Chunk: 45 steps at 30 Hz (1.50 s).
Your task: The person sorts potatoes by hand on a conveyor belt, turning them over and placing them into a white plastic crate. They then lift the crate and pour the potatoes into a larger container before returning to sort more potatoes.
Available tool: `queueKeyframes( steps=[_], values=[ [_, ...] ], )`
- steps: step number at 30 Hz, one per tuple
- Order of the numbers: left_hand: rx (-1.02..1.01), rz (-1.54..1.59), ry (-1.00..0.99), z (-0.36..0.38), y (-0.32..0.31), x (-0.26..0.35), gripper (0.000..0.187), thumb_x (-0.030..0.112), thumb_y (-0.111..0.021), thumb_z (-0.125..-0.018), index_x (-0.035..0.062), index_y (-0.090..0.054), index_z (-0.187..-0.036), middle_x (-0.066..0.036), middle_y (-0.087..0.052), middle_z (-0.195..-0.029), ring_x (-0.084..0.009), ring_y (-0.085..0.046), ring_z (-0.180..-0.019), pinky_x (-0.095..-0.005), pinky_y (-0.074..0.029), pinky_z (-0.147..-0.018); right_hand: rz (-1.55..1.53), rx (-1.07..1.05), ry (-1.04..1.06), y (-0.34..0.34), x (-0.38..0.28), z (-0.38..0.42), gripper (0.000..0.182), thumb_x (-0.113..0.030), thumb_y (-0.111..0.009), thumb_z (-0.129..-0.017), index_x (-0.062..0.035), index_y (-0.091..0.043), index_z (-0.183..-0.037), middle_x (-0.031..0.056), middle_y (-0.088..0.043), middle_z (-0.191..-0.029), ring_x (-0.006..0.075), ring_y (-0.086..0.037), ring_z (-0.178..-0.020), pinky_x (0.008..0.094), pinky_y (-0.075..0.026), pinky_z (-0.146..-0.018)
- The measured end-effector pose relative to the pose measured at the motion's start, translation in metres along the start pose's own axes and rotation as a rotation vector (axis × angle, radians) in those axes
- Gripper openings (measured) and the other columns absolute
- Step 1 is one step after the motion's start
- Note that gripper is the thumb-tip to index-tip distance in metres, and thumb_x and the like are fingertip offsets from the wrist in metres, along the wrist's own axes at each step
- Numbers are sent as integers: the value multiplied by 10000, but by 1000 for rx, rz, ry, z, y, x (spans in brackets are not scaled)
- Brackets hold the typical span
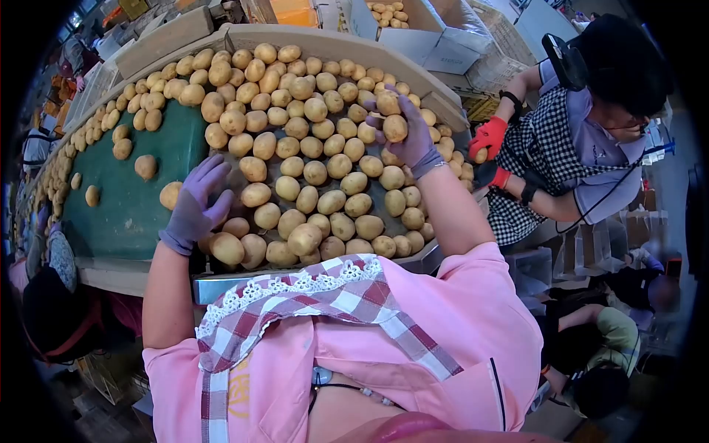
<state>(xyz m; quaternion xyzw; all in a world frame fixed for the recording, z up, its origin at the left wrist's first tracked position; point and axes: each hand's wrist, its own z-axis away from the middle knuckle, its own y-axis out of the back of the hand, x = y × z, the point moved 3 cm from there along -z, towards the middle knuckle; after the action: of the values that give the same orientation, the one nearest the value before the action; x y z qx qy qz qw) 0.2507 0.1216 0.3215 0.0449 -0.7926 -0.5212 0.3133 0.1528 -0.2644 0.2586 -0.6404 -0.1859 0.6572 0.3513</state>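
Many potatoes lie spread over a dark sorting table. My left hand, in a grey-purple glove, is open with its fingers apart. It hovers or rests at the left edge of the potatoes, beside the green conveyor belt; a potato lies next to its fingertips. At the far right of the table my right hand, in the same kind of glove, is closed around a potato. A second potato shows between its fingers. Whether the palm touches more potatoes is hidden.
A co-worker in a checked apron stands at the right, with a red glove around a potato. A wooden rim borders the table's far side. Behind it stands a cardboard box with potatoes. Another person is at the left.
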Motion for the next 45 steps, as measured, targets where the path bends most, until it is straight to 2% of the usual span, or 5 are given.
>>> queueKeyframes(
  steps=[8, 17, 29, 35, 45],
  values=[
    [-89, -354, -13, -11, 3, 30, 524, 185, -661, -790, 30, -573, -1283, -207, -491, -1433, -452, -401, -1358, -549, -282, -1151, 107, -295, -544, -117, 118, 45, 464, -347, -653, -943, -26, -521, -1251, 116, -623, -1035, 224, -677, -783, 376, -574, -673],
    [-79, -353, 35, -10, 11, 46, 527, 196, -643, -793, 28, -570, -1287, -215, -471, -1442, -483, -385, -1353, -563, -284, -1143, -416, 442, 499, 128, -246, -89, 478, -458, -525, -982, -18, -573, -1162, 153, -645, -1015, 289, -663, -847, 313, -574, -645],
    [-198, -652, 51, -3, 11, 12, 679, 297, -702, -777, 167, -496, -1410, -167, -478, -1451, -363, -446, -1339, -570, -299, -1124, 1602, -899, 874, -92, 120, 49, 517, -273, -678, -823, -160, -576, -1317, 128, -514, -1413, 346, -532, -1257, 447, -453, -1034],
    [-105, -965, 854, 109, 140, -148, 587, 378, -689, -868, 129, -540, -1377, -147, -510, -1444, -326, -496, -1313, -489, -378, -1079, 1701, -609, 694, -27, 77, 57, 518, -346, -705, -816, -175, -606, -1295, 60, -615, -1322, 296, -515, -1293, 483, -385, -1104],
    [46, -578, -187, -133, 17, -6, 624, 369, -690, -830, 192, -505, -1399, -79, -488, -1472, -318, -476, -1333, -555, -333, -1106, 1282, -282, 700, -64, 9, -116, 344, -236, -672, -887, -98, -663, -1203, 154, -714, -1040, 317, -683, -972, 380, -538, -846]
  ],
)
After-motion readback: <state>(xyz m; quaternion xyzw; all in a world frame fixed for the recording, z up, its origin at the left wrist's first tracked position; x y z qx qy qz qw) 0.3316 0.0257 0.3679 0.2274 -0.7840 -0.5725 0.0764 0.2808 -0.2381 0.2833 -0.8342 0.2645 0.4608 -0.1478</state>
